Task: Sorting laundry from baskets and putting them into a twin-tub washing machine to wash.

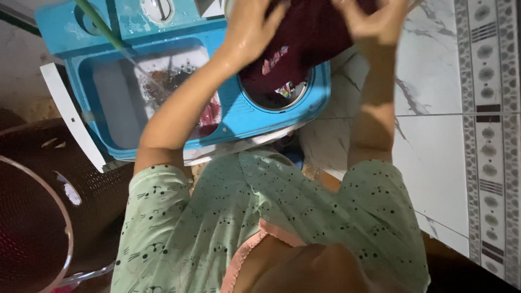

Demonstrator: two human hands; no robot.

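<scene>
Head view: dark red cloth (pixel 312 38) held between both hands, above spinner opening (pixel 277 92).
Left hand (pixel 252 32): gripping the cloth's left edge.
Right hand (pixel 377 21): fingers pinching its right edge.

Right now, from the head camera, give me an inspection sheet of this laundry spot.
Surface: blue twin-tub washer, lid open, top wet.
Job's things: dark red garment held over the round spinner tub; wash tub holds water and clothes.
Clutter: dark woven basket and a metal-rimmed basin beside it.
Grippers: left hand and right hand both grip the garment.
Cables: green hose runs water into the wash tub.
Surroundings: marble-look tiled wall.
</scene>
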